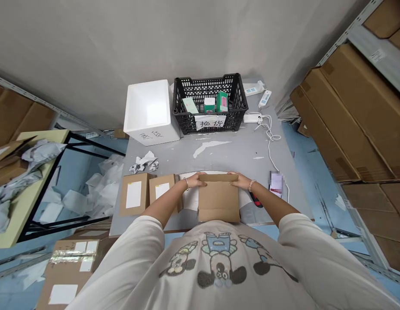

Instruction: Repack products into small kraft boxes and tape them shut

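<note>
A brown cardboard box [218, 198] lies at the table's front edge, close against my body. My left hand [196, 179] grips its far left corner, thumb resting on the cardboard. At the far right corner, my right hand [240, 180] grips the same box in a similar way. A narrow flap along the far edge shows between the two hands. Beneath the box is a white sheet [191, 196], partly covered. Just right of the box lies a red and black tool [256, 200], half hidden by my right forearm.
Two labelled cartons [125, 206] stand at left, near crumpled wrapping [145, 162]. Behind are a white foam box [155, 131] and a black crate [183, 122] holding small boxes. Power strips [252, 118], a cable and a phone [276, 183] lie at right. Shelves of cartons [342, 107] flank the table.
</note>
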A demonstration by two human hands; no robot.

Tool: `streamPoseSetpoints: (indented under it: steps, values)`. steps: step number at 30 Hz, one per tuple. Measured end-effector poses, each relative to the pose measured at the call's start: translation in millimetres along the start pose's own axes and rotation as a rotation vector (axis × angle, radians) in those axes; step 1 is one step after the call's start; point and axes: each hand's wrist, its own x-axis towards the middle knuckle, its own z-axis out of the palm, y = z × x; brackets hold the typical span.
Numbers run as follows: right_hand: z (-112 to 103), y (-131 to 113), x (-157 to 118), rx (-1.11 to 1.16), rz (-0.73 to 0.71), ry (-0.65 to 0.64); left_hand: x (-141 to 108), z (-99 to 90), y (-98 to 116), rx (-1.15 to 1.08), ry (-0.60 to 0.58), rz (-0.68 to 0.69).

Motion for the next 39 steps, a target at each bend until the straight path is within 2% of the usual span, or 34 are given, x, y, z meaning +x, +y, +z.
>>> streamPoseSetpoints:
  steps: [3, 5, 8, 11, 13, 16, 18, 22, 25, 28, 31, 35, 37, 39]
  values:
    - [5.9, 4.3, -3.9, 0.012, 0.000, 0.111, -4.4, -5.8, 8.3, 0.084, -0.002, 0.143]
    - [11.3, 7.4, -4.3, 0.089, 0.022, 0.120, -5.3, -6.8, 10.6, 0.085, 0.021, 0.151]
    - [18.9, 10.3, -1.7, 0.262, 0.057, 0.068, -5.6, -0.6, 6.8, -0.043, 0.061, 0.078]
    - [23.3, 10.1, 0.6, 0.403, 0.086, 0.029, -9.9, 13.9, -4.3, -0.285, 0.139, -0.010]
    - [23.7, 7.2, -0.3, 0.430, 0.077, 0.030, -16.3, 23.6, -13.1, -0.423, 0.192, -0.063]
    - [19.3, -4.8, -7.4, 0.349, -0.010, 0.057, -28.3, 29.0, -19.6, -0.480, 0.179, -0.106]
    - [12.6, -18.9, -15.7, 0.228, -0.109, 0.111, -36.2, 23.5, -14.2, -0.364, 0.191, -0.056]
    - [-5.4, -51.9, -34.9, -0.093, -0.354, 0.182, -50.7, 2.4, 16.0, 0.091, 0.333, 0.243]
    - [-11.8, -63.3, -43.9, -0.317, -0.449, 0.184, -58.5, -4.6, 32.4, 0.357, 0.364, 0.401]
    - [-8.7, -57.5, -47.0, -0.491, -0.444, 0.137, -61.2, -1.0, 29.5, 0.506, 0.306, 0.399]
    - [-6.9, -45.9, -51.7, -0.604, -0.403, 0.069, -63.2, -1.2, 18.8, 0.614, 0.197, 0.347]
    - [-20.6, -41.3, -64.0, -0.587, -0.391, -0.004, -72.6, -21.2, 19.0, 0.682, 0.073, 0.253]
    - [-29.5, -44.5, -66.1, -0.491, -0.390, 0.036, -75.5, -30.8, 27.1, 0.625, 0.074, 0.240]
    - [-33.9, -50.1, -61.0, -0.411, -0.359, 0.172, -72.6, -32.1, 37.8, 0.549, 0.133, 0.273]
